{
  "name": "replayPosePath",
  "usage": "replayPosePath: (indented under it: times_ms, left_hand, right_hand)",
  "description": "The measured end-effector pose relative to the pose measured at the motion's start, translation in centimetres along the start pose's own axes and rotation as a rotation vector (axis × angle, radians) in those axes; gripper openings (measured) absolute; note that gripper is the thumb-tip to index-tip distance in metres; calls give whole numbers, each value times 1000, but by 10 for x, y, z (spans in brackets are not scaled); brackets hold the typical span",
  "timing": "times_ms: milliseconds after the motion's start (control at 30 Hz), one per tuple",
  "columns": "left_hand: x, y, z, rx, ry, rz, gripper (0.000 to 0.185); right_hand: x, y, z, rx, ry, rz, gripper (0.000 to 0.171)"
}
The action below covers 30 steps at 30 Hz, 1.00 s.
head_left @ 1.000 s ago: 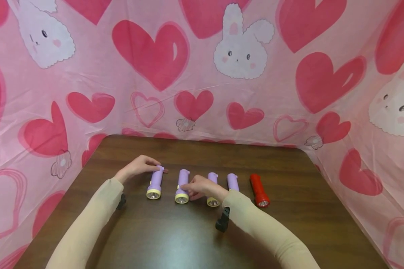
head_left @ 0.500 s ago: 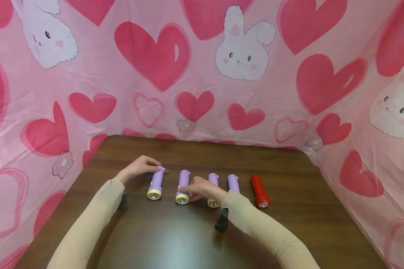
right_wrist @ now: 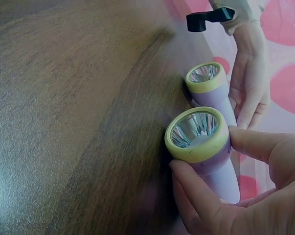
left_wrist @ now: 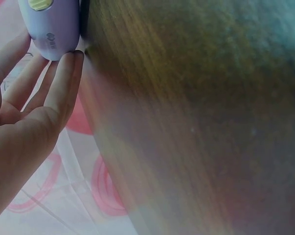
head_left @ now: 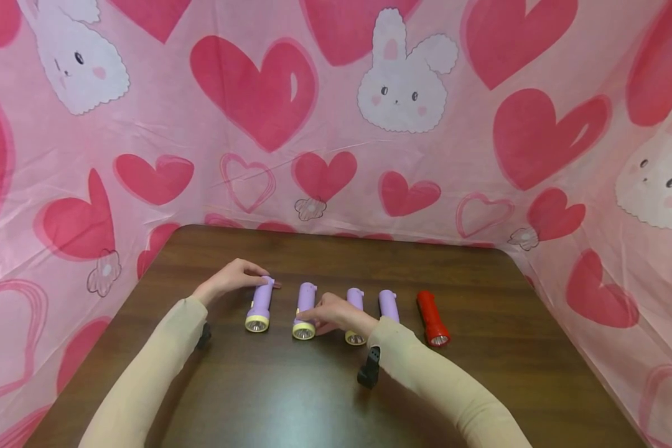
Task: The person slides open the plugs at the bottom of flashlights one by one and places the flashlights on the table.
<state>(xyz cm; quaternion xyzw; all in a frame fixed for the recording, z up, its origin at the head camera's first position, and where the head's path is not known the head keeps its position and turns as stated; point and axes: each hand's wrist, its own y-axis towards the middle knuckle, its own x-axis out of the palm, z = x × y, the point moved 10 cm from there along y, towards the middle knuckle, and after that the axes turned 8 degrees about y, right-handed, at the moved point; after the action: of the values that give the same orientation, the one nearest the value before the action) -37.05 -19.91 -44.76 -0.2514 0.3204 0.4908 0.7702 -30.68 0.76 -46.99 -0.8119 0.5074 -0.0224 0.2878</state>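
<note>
The second purple flashlight [head_left: 306, 295], counting from the left edge of the table [head_left: 269, 398], lies well in from the far edge, its head pinched by your right hand [head_left: 338, 311]. Your left hand [head_left: 232, 275] pinches the tail of the leftmost purple flashlight [head_left: 261, 302]. A sideways right-wrist sweep could knock the third purple flashlight [head_left: 355, 297]. A dark mark [left_wrist: 51, 40] on the leftmost tail is unreadable.

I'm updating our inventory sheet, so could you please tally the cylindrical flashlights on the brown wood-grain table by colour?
Lilac plastic-looking cylindrical flashlights: 4
Red plastic-looking cylindrical flashlight: 1
Total: 5
</note>
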Motion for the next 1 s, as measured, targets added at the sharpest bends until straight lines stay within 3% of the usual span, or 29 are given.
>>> replayPosePath:
  times_ms: [433,1000]
  left_hand:
    - [-1,0,-3,-33,-5,7,37]
    - [-1,1,-2,-13,-3,3,36]
  right_hand:
    - [1,-1,-1,-10,15,7,25]
    - [-2,-6,-2,-29,-2,23,25]
